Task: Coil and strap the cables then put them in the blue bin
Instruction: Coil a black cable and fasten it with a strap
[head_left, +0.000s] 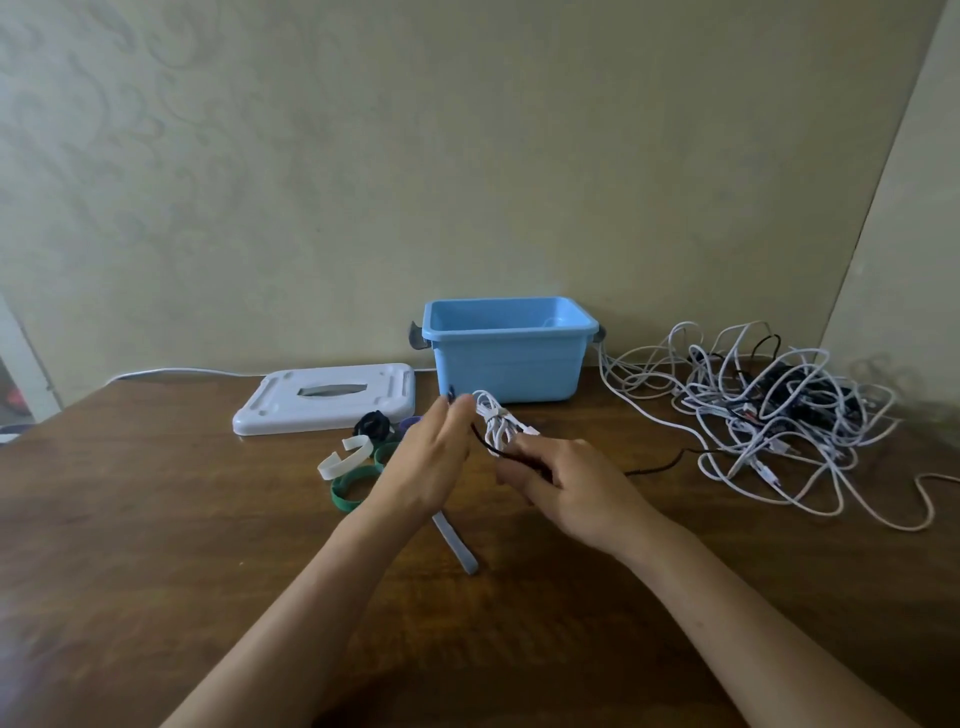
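One coiled white cable (496, 423) is held up between both hands, just near of the blue bin (506, 349), its long axis slanting from far-left to near-right. The right hand (563, 483) grips its near end, fingers curled round it and a black cable (657, 467) trailing right toward the tangled pile (769, 415). The left hand (428, 467) has straight fingers pressed together against the coil's far-left end. Whether a strap is fastened round the coil is hard to make out, and the bin's floor is mostly hidden.

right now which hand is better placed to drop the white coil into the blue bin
Probably the right hand: it grips the white coil, which sits just in front of the blue bin. The left hand only touches the coil's end with straight fingers.
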